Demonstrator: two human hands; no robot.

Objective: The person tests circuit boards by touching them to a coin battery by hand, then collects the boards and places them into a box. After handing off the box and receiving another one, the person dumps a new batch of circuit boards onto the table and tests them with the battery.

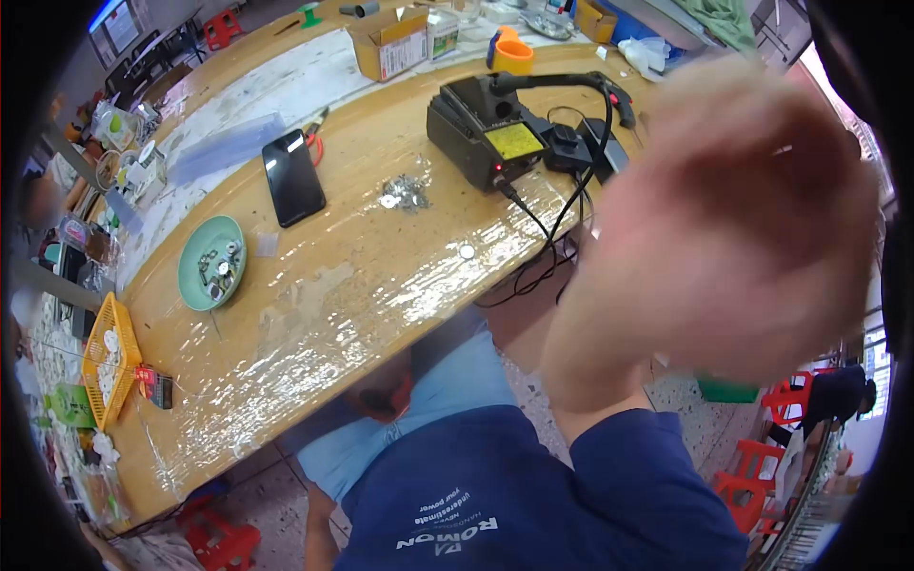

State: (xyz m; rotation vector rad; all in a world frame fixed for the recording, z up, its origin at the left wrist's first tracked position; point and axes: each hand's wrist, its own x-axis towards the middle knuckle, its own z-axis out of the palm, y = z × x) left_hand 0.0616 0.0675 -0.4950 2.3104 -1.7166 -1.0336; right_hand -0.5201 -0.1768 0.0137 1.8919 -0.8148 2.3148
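Observation:
My right hand (pixel 709 238) is raised close to the camera at the right, large and smeared by motion. Its fingers blur together, so I cannot tell whether they hold anything. Of my left arm, a part (pixel 320 528) shows beside my shirt; its hand is out of sight. Behind the right hand stands a black soldering station (pixel 481 128) with a yellow label and a lit red light. A soldering iron (pixel 621 103) rests at its upper right. On the table lie a pile of small metal pieces (pixel 405 193) and one small round disc (pixel 466 251).
A black phone (pixel 293 178) lies by red-handled pliers (pixel 315 143). A green bowl (pixel 190 276) holds small metal parts. A yellow basket (pixel 118 371) sits at the left. Cardboard box (pixel 390 52) and orange tape dispenser (pixel 514 55) stand at the back. Black cables (pixel 547 228) hang over the edge.

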